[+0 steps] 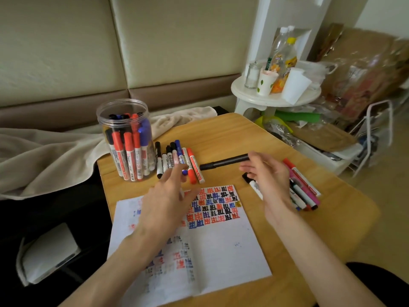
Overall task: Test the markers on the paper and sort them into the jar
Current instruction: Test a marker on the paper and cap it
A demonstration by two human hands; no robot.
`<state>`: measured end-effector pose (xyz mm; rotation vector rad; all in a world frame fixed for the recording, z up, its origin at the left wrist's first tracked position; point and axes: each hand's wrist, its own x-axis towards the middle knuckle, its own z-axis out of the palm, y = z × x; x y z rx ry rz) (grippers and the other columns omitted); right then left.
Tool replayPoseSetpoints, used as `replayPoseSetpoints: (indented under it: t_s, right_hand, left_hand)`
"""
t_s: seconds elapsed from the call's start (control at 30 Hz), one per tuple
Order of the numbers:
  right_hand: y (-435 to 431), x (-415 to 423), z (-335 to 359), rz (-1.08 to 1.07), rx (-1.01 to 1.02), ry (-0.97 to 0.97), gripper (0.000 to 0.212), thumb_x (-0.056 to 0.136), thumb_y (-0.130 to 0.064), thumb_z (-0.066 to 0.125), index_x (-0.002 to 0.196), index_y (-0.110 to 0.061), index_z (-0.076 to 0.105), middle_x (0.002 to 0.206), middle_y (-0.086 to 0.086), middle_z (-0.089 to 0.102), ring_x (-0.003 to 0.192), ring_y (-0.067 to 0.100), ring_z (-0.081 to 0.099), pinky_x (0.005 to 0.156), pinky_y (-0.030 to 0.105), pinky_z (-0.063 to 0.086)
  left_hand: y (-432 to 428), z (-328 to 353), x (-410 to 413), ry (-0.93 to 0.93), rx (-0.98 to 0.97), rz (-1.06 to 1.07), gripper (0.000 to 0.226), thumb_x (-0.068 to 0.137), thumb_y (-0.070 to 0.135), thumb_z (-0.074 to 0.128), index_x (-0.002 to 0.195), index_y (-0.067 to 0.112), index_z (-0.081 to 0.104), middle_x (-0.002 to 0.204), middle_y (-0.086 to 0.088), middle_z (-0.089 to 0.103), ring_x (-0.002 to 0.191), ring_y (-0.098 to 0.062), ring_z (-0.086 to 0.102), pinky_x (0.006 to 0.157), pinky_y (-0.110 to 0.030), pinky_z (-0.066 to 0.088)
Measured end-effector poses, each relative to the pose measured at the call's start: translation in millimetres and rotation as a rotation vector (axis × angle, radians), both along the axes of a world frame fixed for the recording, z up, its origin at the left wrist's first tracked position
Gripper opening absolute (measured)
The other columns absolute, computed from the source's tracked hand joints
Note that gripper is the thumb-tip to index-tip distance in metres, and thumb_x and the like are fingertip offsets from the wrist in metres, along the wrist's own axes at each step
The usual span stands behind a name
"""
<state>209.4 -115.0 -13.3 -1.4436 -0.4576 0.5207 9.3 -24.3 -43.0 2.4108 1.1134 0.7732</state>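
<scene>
Jar (124, 109), part-filled, is placed leftmost, marker row (177, 158) beside it. Left hand (166, 200), fingers loosely spread, is held over the paper (221, 251); black marker (223, 162) is pinched endwise by right hand (270, 178). Testing is judged in hand: uncapping is called for next

Paper (221, 240), frame centre: one grid-like character repeated in red, blue, black; exact reading unclear. Print on markers (177, 158), bottles (285, 56) too blurred
</scene>
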Motion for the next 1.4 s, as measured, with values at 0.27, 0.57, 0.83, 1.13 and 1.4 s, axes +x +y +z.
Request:
replayPoseSetpoints:
  t_s: [0.27, 0.57, 0.83, 1.13, 1.4]
  right_hand:
    - [-34.8, -14.6, -7.0, 0.179, 0.072, 0.07, 0.023, 0.098, -0.027, 0.07, 0.111, -0.007, 0.071, 0.095, 0.013, 0.079, 0.094, 0.027, 0.077, 0.086, 0.036, 0.058]
    - [-43.8, -29.0, -27.5, 0.346, -0.058, -0.063, 0.038, 0.094, -0.042, 0.07, 0.099, -0.005, 0.076, 0.089, 0.01, 0.079, 0.088, 0.023, 0.075, 0.089, 0.039, 0.059]
    - [-66.3, 27.5, -1.0, 0.069, 0.068, -0.006, 0.025, 0.1, -0.035, 0.066, 0.098, -0.011, 0.074, 0.076, 0.004, 0.069, 0.072, 0.016, 0.063, 0.078, 0.033, 0.055]
    - [-69.6, -9.9, -28.4, 0.228, -0.088, -0.094, 0.008, 0.095, -0.015, 0.074, 0.096, -0.009, 0.07, 0.068, 0.005, 0.069, 0.058, 0.013, 0.06, 0.054, 0.022, 0.049]
    - [-64.4, -2.9, -50.8, 0.156, -0.144, -0.262, 0.004, 0.092, -0.007, 0.074, 0.089, -0.009, 0.075, 0.067, -0.007, 0.072, 0.061, 0.002, 0.065, 0.06, 0.017, 0.05]
  left_hand:
    - [-9.4, 0.1, 11.2, -0.124, -0.016, -0.147, 0.029, 0.099, 0.045, 0.055, 0.121, 0.029, 0.067, 0.105, 0.014, 0.071, 0.087, -0.003, 0.067, 0.075, -0.034, 0.059]
    - [-20.8, 0.8, 14.4, -0.104, -0.028, -0.404, 0.018, 0.102, 0.039, 0.057, 0.109, 0.029, 0.07, 0.086, 0.023, 0.065, 0.078, -0.003, 0.062, 0.066, -0.016, 0.044]
    - [7.8, 3.3, -22.5, -0.102, -0.173, -0.284, 0.028, 0.096, 0.05, 0.049, 0.107, 0.033, 0.069, 0.09, 0.023, 0.07, 0.086, -0.004, 0.068, 0.07, -0.024, 0.054]
    - [-7.0, -2.4, -26.0, 0.053, 0.004, -0.317, 0.022, 0.099, 0.046, 0.053, 0.114, 0.035, 0.065, 0.1, 0.025, 0.066, 0.086, 0.005, 0.061, 0.072, -0.026, 0.052]
    - [-6.0, -3.2, -33.6, 0.068, 0.0, -0.328, 0.029, 0.097, 0.051, 0.053, 0.118, 0.037, 0.066, 0.105, 0.026, 0.066, 0.089, 0.007, 0.059, 0.074, -0.019, 0.048]
